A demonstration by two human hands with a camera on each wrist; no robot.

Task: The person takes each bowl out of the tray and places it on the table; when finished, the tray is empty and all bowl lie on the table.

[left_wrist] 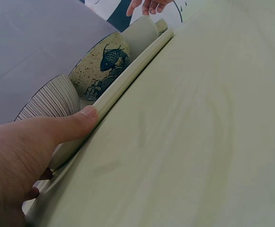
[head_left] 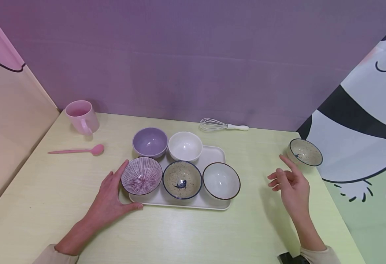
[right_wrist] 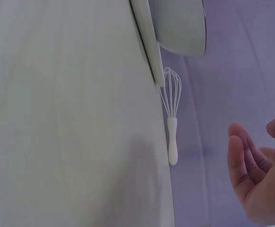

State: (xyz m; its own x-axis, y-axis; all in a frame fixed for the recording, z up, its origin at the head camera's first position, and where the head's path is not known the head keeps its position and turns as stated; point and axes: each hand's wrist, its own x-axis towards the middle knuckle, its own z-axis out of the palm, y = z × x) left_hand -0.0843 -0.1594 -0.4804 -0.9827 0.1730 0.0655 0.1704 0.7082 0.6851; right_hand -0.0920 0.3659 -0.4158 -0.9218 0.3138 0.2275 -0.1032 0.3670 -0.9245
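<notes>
In the head view, five bowls (head_left: 182, 179) hide much of the white tray (head_left: 217, 153); the bottom edge cuts off a black object (head_left: 290, 259) beside the right sleeve (head_left: 320, 255). The right wrist view crops the right hand (right_wrist: 265, 184).

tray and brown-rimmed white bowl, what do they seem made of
Tray: probably plastic with a satin finish, from its smooth, even white surface; ceramic is possible. Brown-rimmed bowl: likely glossy glazed ceramic, judging by the reflections inside.

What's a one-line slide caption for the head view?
Left hand grips a white tray bearing five bowls; empty right hand hovers near a sixth bowl.
</notes>
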